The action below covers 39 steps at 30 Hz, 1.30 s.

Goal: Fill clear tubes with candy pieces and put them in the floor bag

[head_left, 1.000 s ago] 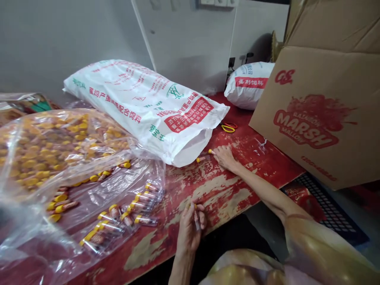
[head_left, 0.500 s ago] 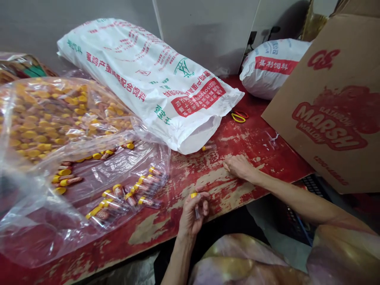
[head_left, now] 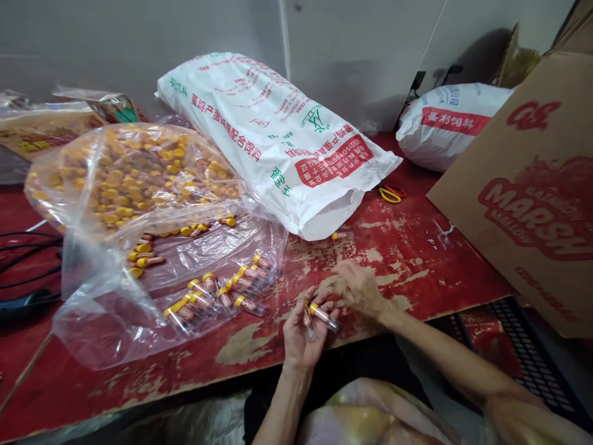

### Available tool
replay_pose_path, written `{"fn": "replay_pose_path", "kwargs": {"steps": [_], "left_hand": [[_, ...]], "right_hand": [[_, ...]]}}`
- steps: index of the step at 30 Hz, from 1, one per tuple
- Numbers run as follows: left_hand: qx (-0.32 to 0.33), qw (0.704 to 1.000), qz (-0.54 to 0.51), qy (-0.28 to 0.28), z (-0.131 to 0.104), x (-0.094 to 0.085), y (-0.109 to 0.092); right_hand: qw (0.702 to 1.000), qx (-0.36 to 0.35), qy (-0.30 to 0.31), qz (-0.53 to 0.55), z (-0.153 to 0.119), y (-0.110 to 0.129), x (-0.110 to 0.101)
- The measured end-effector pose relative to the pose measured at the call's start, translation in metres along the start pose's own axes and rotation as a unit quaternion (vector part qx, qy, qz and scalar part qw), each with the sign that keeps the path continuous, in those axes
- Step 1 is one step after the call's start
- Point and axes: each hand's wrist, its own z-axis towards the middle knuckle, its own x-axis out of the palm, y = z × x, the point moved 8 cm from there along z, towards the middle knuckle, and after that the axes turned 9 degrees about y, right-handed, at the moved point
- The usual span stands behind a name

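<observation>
My left hand (head_left: 303, 340) is turned palm up over the table's front edge, its fingers curled round small clear tubes with yellow caps (head_left: 323, 316). At least two tubes show there, one lying across the fingers and another upright against the palm. Just to the right, my right hand (head_left: 359, 287) hovers close to the left fingertips; its fingers are smeared by motion. Left of my hands, several more capped tubes (head_left: 250, 305) with reddish-brown contents lie on the mouth of a clear plastic bag (head_left: 115, 334). Many others (head_left: 134, 179) fill that bag farther back.
A white printed sack (head_left: 259, 130) lies behind the bag, its open end near one loose tube (head_left: 341, 235). Yellow-and-red scissors (head_left: 390, 194) rest on the worn red table (head_left: 417, 259). At right stand a cardboard box (head_left: 523, 204) and a second white sack (head_left: 454, 145). Black cables (head_left: 30, 247) lie far left.
My right hand has lifted from the table and come left toward my left hand. A second tube now shows in my left hand, which has opened somewhat. The view has swung left.
</observation>
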Motion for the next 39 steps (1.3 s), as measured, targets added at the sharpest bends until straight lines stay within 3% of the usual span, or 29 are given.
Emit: {"fn": "replay_pose_path", "kwargs": {"steps": [2,3,7,11,16,20,25,31,35,39], "left_hand": [[-0.001,1.0,0.016,0.001,-0.001,-0.001,-0.001],[-0.001,1.0,0.02,0.002,-0.001,-0.001,-0.001],[0.001,0.999,0.034,-0.001,-0.003,-0.004,-0.001],[-0.007,0.999,0.042,-0.002,-0.003,-0.004,-0.001],[-0.018,0.998,0.059,0.007,0.001,-0.001,0.002],[-0.014,0.997,0.076,0.001,0.002,-0.002,0.003],[-0.02,0.996,0.085,-0.006,0.006,-0.002,0.004],[-0.038,0.995,0.083,-0.042,0.004,-0.004,0.008],[-0.016,0.994,0.097,-0.056,-0.003,-0.003,0.004],[0.011,0.994,0.054,-0.093,-0.007,-0.008,0.0]], "right_hand": [[0.995,0.066,-0.033,-0.059,0.027,-0.033,-0.015],[0.99,0.094,-0.021,-0.1,0.041,-0.048,-0.018],[0.962,0.128,0.094,-0.221,0.072,-0.083,-0.005],[0.96,0.119,0.138,-0.21,0.059,-0.078,-0.005],[0.932,0.099,0.287,-0.197,0.035,-0.055,-0.007],[0.917,0.087,0.31,-0.235,0.03,-0.044,0.003],[0.928,0.097,0.292,-0.208,0.03,-0.049,0.015],[0.949,0.118,0.248,-0.157,0.029,-0.052,0.002],[0.972,0.111,0.186,-0.09,0.009,-0.016,0.001],[0.997,-0.01,0.073,0.018,-0.015,0.04,0.002]]}}
